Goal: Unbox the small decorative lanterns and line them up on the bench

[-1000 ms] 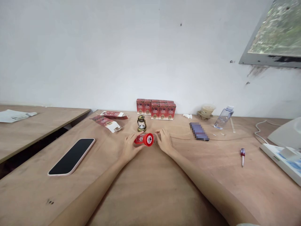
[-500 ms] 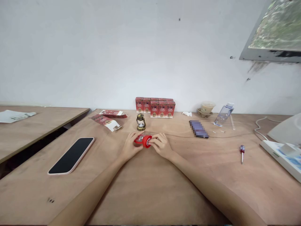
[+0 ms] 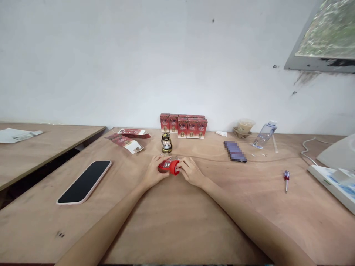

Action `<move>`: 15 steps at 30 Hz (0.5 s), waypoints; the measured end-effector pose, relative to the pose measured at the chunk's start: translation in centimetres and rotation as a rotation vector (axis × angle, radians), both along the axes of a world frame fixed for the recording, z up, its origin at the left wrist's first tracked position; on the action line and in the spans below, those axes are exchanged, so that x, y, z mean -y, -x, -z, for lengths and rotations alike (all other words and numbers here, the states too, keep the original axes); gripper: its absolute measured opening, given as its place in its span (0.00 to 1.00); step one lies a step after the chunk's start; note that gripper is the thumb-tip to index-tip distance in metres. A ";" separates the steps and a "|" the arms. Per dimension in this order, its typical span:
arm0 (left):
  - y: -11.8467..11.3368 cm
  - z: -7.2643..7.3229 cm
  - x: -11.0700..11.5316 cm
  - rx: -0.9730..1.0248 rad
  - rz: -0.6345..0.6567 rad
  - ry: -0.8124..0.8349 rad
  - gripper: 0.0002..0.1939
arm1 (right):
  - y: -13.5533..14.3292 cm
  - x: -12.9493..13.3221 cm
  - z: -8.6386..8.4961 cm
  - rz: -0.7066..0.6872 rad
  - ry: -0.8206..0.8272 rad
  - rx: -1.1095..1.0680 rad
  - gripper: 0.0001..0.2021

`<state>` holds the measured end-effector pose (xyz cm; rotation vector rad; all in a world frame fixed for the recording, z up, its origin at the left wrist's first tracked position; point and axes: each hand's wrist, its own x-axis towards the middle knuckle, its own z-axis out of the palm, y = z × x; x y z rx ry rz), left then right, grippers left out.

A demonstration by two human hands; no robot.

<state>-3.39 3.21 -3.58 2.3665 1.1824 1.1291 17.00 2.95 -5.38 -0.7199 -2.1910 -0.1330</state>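
A small red toy lantern [image 3: 174, 167] with a clear middle lies on its side above the table, its round base turned toward the right. My left hand [image 3: 154, 171] wraps around the lantern's top and clear body. At the base, the fingers of my right hand [image 3: 190, 171] are pinched together and touch the underside; whether a small part sits between them is hidden. A bronze-coloured lantern [image 3: 166, 143] stands upright just behind my left hand.
Several red boxes [image 3: 183, 127] stand against the wall. Flattened red packaging [image 3: 126, 142] and a phone [image 3: 85, 182] lie left. To the right are a purple pixelated item [image 3: 235, 151], a cup [image 3: 245, 126], a tilted bottle [image 3: 264, 135], a screwdriver [image 3: 286, 181] and a power strip [image 3: 332, 184].
The lantern's base has turned slightly, so less of its underside shows. My right fingers have shifted a little with it; both hands stay in nearly the same place.
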 end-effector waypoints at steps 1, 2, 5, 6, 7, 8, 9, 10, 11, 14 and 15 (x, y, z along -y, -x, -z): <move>0.0 0.0 -0.1 0.005 0.008 0.008 0.27 | 0.0 0.0 0.0 -0.002 0.008 0.003 0.08; 0.1 0.1 -0.1 0.010 0.016 0.017 0.28 | 0.0 0.0 0.0 -0.005 0.013 0.007 0.08; 0.1 0.3 -0.3 0.025 0.033 0.039 0.27 | 0.0 0.0 -0.1 -0.021 0.021 0.011 0.07; 0.2 0.3 -0.4 0.026 0.036 0.043 0.27 | 0.0 0.1 -0.1 -0.028 0.021 0.007 0.07; 0.2 0.4 -0.4 0.028 0.038 0.045 0.27 | -0.1 0.1 -0.1 -0.035 0.022 0.003 0.07; 0.2 0.4 -0.5 0.029 0.038 0.045 0.26 | -0.1 0.1 -0.2 -0.043 0.025 -0.002 0.07; 0.2 0.4 -0.5 0.029 0.036 0.044 0.26 | -0.1 0.1 -0.2 -0.048 0.030 -0.006 0.07; 0.1 0.4 -0.5 0.029 0.033 0.044 0.25 | -0.2 0.1 -0.3 -0.053 0.038 -0.008 0.07; 0.1 0.4 -0.5 0.030 0.031 0.046 0.25 | -0.2 0.2 -0.3 -0.058 0.047 -0.009 0.07; 0.1 0.3 -0.4 0.028 0.037 0.063 0.25 | -0.3 0.2 -0.4 -0.079 0.074 -0.024 0.08; 0.1 0.2 -0.4 0.029 0.042 0.069 0.25 | -0.4 0.3 -0.4 -0.087 0.081 -0.031 0.08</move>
